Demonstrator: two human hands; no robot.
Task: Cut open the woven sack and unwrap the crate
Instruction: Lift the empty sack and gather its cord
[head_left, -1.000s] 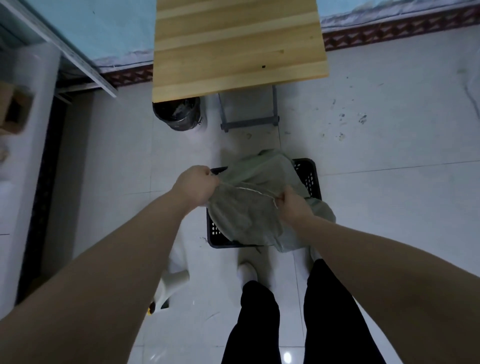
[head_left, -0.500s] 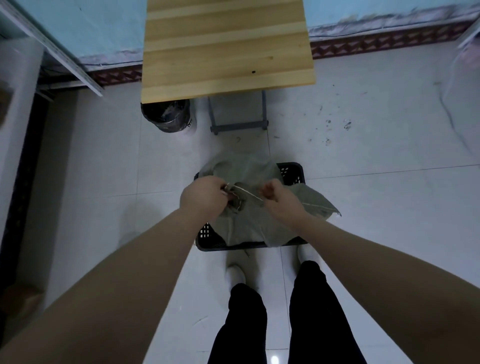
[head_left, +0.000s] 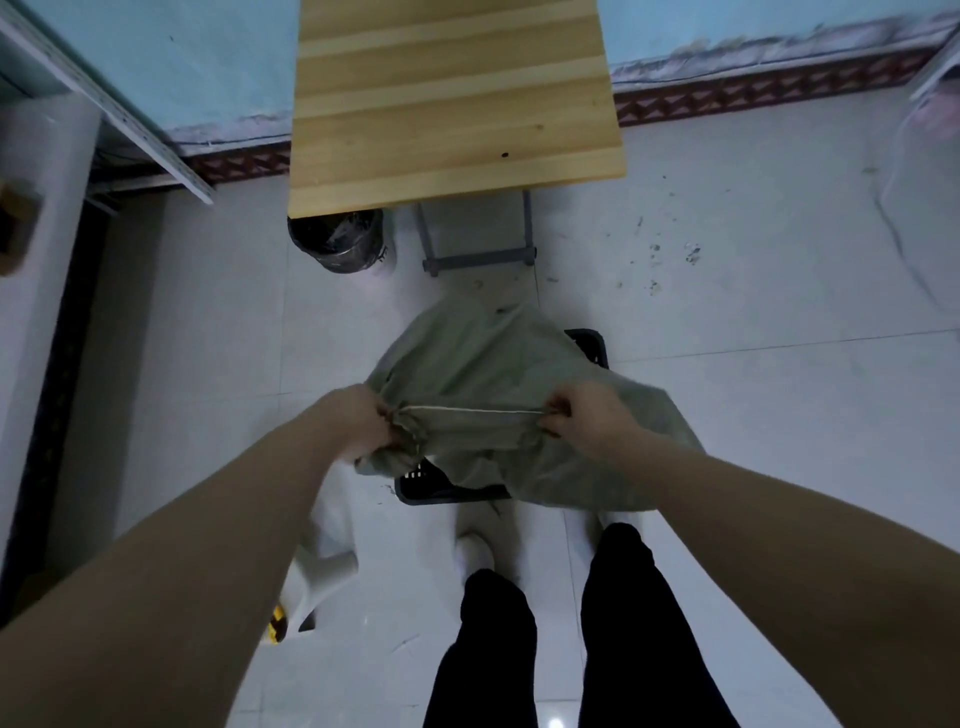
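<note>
A person stands on the white floor (head_left: 727, 415) and looks down at a black crate (head_left: 589, 344) by their feet. A grey-green woven sack (head_left: 483, 364) lies loosely over the crate and hides most of it. Only a far corner and a bit of the near edge of the crate peek out.

The left hand (head_left: 358, 421) is clenched on a bunched-up part of the sack at its left side. The right hand (head_left: 582, 415) has its fingers (head_left: 553, 410) pinched on a thin pale string (head_left: 467, 410). The string is pulled tight in a straight line between the two hands. It looks like the thread that sewed the sack shut, but I cannot tell for sure.

No knife or scissors can be seen in either hand.

I think the opening part is mostly done, because the sack hangs loose and floppy and does not wrap the crate tightly. What is left is to get the string all the way out, then lift or pull the sack off so the whole crate shows. The sack covers the top, so I cannot tell what is inside the crate.

A wooden worktop (head_left: 452, 93) stands further away, with a dark bin (head_left: 335, 244) under it, well apart from the crate
</note>
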